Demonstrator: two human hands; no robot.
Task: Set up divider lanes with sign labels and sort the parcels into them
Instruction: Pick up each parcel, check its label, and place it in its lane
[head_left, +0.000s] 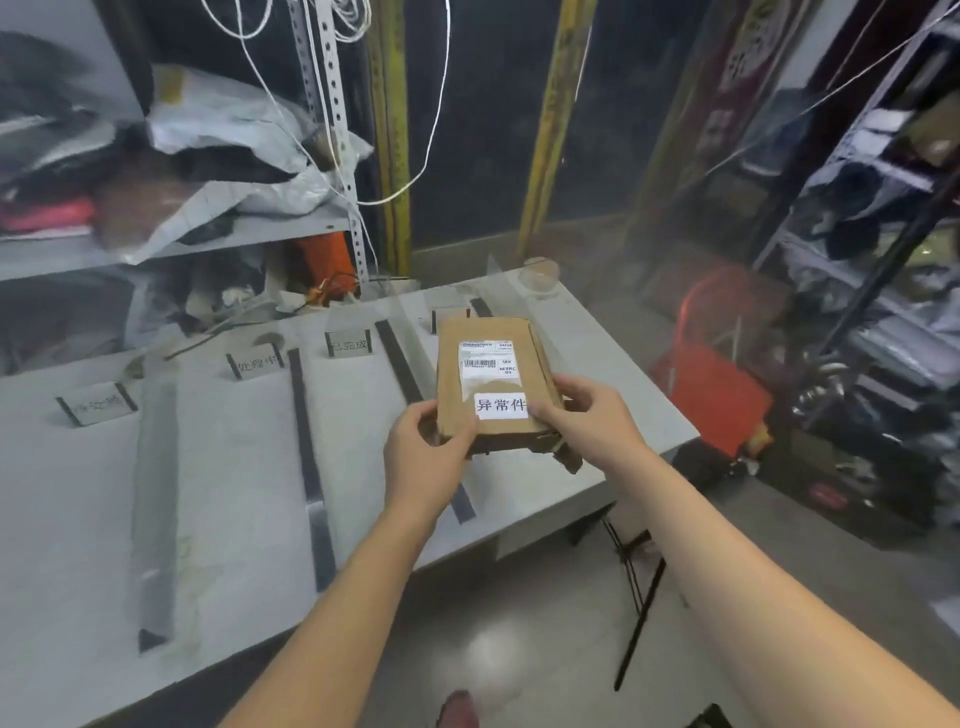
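A grey table (234, 493) stands among cluttered shelves (291, 228) and carries the lanes. Nearest, the left hand (423, 457) and right hand (587, 415) each grip a near corner of the parcel (493, 374), thumbs on top, holding it just above the rightmost lane. Its white tag (501, 405) reads 异常件 (abnormal item). The dividers (310, 457) and signs (350, 344) are already up, so I judge sorting is in hand. Next, check the far sign (449, 314), half hidden behind the parcel, then lower the parcel flat inside that lane.

Single wide-angle view from the person's head, facing forward and down.
It looks from the near side of the table (234, 467), close above the left hand (431, 457) and right hand (587, 421) gripping the parcel (493, 384) mid-frame, with shelving (171, 244) bowed at the frame's edge.
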